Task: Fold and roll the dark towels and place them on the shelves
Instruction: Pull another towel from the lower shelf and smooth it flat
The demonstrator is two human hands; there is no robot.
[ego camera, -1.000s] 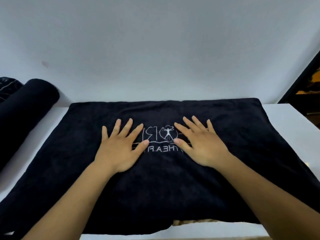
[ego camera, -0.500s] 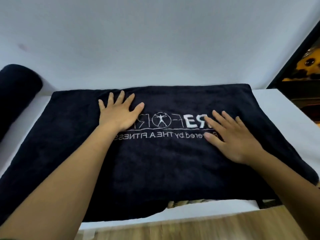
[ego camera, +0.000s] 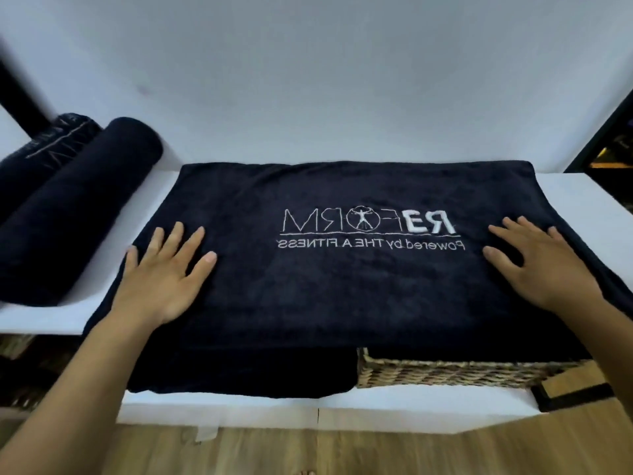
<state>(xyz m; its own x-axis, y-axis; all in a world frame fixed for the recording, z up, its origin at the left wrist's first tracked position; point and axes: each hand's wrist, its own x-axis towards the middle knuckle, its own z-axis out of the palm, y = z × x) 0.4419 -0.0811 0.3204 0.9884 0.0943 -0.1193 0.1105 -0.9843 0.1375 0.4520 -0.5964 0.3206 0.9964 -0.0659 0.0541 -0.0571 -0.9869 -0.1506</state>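
A dark navy towel (ego camera: pixel 342 296) with a white mirrored logo lies flat on the white shelf top (ego camera: pixel 568 193), its front edge hanging over the shelf's front. My left hand (ego camera: pixel 164 279) presses flat on the towel's left part, fingers spread. My right hand (ego camera: pixel 544 265) presses flat on its right part, beside the logo's end. A rolled dark towel (ego camera: pixel 68 214) lies at the left on the same surface, with a second rolled towel (ego camera: pixel 44 149) behind it.
A woven basket (ego camera: pixel 455 371) sits on the lower shelf under the towel's front edge. A white wall rises right behind the shelf top. Wooden floor shows below. A dark frame stands at the far right.
Both hands slid apart from the towel's middle, the left hand to the left and the right hand to the right, uncovering the whole logo. The view pulled back, showing the basket.
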